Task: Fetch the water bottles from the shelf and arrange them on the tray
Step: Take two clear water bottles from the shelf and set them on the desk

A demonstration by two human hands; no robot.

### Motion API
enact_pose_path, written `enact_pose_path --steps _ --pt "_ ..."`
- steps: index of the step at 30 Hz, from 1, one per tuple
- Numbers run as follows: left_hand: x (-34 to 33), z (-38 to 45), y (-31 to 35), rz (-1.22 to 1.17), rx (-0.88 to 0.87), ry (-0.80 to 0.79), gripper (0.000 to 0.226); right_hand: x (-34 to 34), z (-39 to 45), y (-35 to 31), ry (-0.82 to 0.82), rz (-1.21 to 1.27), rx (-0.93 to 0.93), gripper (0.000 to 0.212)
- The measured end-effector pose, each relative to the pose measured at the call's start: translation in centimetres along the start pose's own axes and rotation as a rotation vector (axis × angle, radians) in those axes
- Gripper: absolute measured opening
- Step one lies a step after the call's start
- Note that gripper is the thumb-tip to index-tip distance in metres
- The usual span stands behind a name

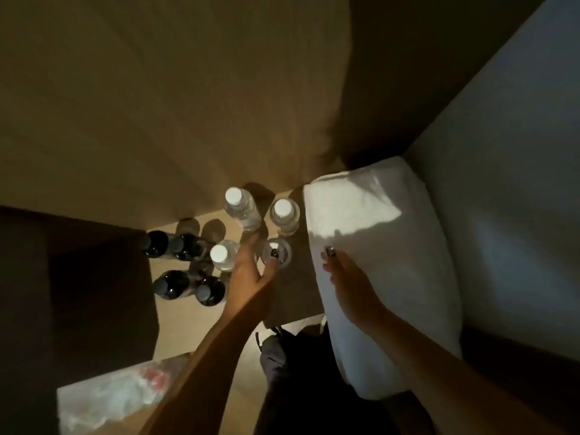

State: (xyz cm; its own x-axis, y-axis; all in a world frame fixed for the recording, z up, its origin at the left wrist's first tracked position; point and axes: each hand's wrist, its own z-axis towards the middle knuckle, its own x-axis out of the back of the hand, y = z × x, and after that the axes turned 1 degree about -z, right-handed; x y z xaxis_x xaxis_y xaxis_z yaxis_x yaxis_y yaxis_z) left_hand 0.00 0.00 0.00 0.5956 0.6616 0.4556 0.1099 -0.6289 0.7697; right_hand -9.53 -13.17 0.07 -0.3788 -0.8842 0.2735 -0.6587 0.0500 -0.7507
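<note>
Several clear water bottles stand on a tan shelf. Three show white caps: one at the back, one to its right, one nearer me. My left hand reaches in from below, its fingers curled over the top of a fourth water bottle, whose cap is hidden. My right hand lies with straight fingers on a white pillow-like bundle. No tray is in view.
Several dark bottles stand left of the clear ones. A dark panel closes the shelf's left side. A plastic-wrapped package lies at bottom left. A pale panel is to the right.
</note>
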Motion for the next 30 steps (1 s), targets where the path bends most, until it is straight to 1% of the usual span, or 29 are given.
enact_pose_path --steps 2,5,6,8,10,12,15,17,18,19,20,21,23,24,26,27,28,29,30 --pt "-1.3 1.1 -1.5 0.038 -0.037 0.039 0.059 -0.9 1.4 1.5 0.075 0.11 -0.016 0.034" --pt "-2.8 2.8 -4.5 0.127 -0.122 0.077 0.068 -1.9 2.5 3.5 0.097 0.152 -0.005 0.038" --pt "-3.2 3.1 -5.1 0.125 -0.135 0.085 0.064 -2.4 2.9 4.0 0.098 0.156 -0.008 0.035" --pt "-3.8 4.0 -5.4 0.066 -0.217 0.087 0.036 -3.3 3.7 4.9 0.068 0.162 0.023 0.031" --pt "-4.6 5.0 -6.4 0.029 -0.301 0.121 0.034 -4.0 4.4 5.6 0.041 0.131 0.052 0.035" --pt "-4.8 5.4 -6.8 0.042 -0.339 0.155 0.031 -4.4 5.0 5.6 0.003 0.11 0.077 0.041" --pt "-4.1 5.9 -7.2 0.029 -0.35 0.104 0.033 -5.3 5.6 6.2 -0.055 0.077 0.076 0.065" --pt "-3.4 5.8 -6.6 0.018 -0.276 0.088 0.026 -5.9 5.8 6.3 -0.078 -0.015 0.041 0.079" --pt "-2.9 5.5 -6.3 0.029 -0.219 0.084 0.028 -6.1 5.8 6.3 -0.085 -0.092 0.024 0.085" --pt "-2.4 5.2 -5.8 0.035 -0.177 0.074 0.036 -6.2 5.8 6.2 -0.089 -0.157 0.03 0.091" --pt "-2.0 4.8 -5.5 0.05 -0.168 0.056 0.042 -6.2 5.6 6.0 -0.094 -0.208 0.055 0.097" --pt "-1.7 4.3 -5.1 0.054 -0.163 0.036 0.043 -6.2 5.7 6.0 -0.111 -0.24 0.083 0.098" --pt "-0.8 3.1 -3.4 0.047 -0.186 0.053 0.023 -5.8 5.4 5.8 -0.191 -0.261 0.116 0.094" --pt "-0.2 2.7 -2.5 0.018 -0.198 0.071 0.02 -5.4 5.2 5.7 -0.227 -0.253 0.121 0.09" --pt "0.5 2.2 -1.1 -0.085 -0.199 0.126 0.033 -4.5 4.7 5.1 -0.266 -0.219 0.097 0.076" --pt "0.9 2.0 -0.7 -0.105 -0.214 0.182 0.035 -4.2 4.4 4.7 -0.283 -0.213 0.074 0.069" --pt "1.1 2.0 -0.8 -0.152 -0.205 0.232 0.03 -4.0 4.2 4.3 -0.302 -0.223 0.056 0.063" --pt "1.4 1.9 -0.4 -0.249 -0.131 0.24 0.023 -3.8 3.8 4.0 -0.326 -0.242 0.045 0.061" --pt "1.7 1.9 0.2 -0.401 -0.021 0.188 0.018 -3.8 3.6 3.6 -0.352 -0.245 0.032 0.061"
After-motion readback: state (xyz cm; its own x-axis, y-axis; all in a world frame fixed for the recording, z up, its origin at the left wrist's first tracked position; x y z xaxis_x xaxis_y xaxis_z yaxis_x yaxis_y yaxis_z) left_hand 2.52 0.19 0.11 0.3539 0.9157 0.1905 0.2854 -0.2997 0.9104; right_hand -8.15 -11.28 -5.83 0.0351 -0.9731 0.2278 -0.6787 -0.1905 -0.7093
